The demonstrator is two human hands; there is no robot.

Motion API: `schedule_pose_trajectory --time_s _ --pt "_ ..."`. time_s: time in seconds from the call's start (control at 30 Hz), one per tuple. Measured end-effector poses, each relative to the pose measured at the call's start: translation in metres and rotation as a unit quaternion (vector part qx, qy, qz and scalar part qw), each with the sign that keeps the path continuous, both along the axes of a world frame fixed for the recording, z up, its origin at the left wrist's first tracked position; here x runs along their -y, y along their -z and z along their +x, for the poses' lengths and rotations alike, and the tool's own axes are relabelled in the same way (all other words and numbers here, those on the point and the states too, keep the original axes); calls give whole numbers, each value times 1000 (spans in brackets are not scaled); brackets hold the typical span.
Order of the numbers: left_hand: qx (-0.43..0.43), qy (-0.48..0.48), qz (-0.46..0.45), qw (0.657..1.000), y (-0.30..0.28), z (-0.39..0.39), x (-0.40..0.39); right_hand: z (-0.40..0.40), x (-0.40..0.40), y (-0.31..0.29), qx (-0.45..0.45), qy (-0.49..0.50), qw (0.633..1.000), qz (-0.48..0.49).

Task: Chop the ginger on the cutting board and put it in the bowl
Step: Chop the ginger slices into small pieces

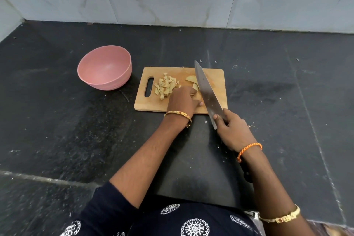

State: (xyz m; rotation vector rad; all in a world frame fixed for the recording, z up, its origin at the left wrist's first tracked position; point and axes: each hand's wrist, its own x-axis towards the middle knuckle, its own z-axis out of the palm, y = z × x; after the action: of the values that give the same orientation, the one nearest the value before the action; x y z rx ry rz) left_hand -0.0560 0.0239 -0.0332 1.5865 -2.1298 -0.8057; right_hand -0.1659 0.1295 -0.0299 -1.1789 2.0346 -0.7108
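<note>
Mid-frame, right hand grips the long steel knife; left hand holds pale ginger slices on the wooden cutting board, right of the pink round bowl.

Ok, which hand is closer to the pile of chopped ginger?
Left. The left hand rests right beside the chopped ginger pile; the right hand grips the knife off the board's near right corner.

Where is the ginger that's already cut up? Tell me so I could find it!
Look at the black counter and find the wooden cutting board beside the pink bowl. The chopped ginger is the heap of small pale pieces near the board's handle slot, just beyond the left hand. The uncut ginger slices by the knife are bigger and flatter.
</note>
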Motion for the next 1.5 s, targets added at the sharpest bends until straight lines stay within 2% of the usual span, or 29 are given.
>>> schedule_pose_trajectory --time_s 0.13,0.3,0.5,0.67,0.77,0.87,1.1,1.3,1.5 --pt "28 43 -18 998 -1 11 8 -5 -4 0 16 11 1000 -2" --pt "126 137 -18 982 -6 18 27 -6 4 1 17 17 1000 12" --pt "127 126 -47 983 1 19 28 11 16 2 27 27 999 32" --pt "158 193 -38 968 1 23 28 7 11 2 30 43 998 31" --pt "190 223 -76 953 -2 27 30 1 5 1 32 50 998 23" --pt "170 198 -96 961 2 27 26 1 0 -2 29 41 998 21" --pt "51 63 -74 994 23 20 6 11 1 -1 -2 11 1000 21" --pt "59 49 -77 994 21 21 5 15 10 -2 -23 9 999 43" --pt "52 50 -83 994 19 18 4 26 19 -12 -79 -25 991 107"
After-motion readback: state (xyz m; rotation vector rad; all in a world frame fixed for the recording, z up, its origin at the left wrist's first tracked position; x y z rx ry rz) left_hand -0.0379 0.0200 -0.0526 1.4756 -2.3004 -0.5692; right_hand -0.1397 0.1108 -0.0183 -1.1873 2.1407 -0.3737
